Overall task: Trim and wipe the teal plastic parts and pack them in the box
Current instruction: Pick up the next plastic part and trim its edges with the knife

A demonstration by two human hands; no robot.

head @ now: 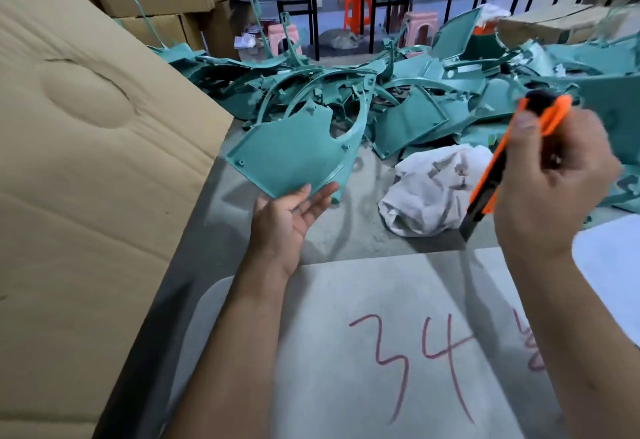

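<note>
While left hand supports teal panel on straight fingers, right hand, at 3 o'clock, grips orange utility knife; white rag between.

Two hands showed: the left hand and the right hand. There was one orange utility knife, one white cloth, and one teal part lifted apart from a heap of teal parts too tangled to count.
</note>
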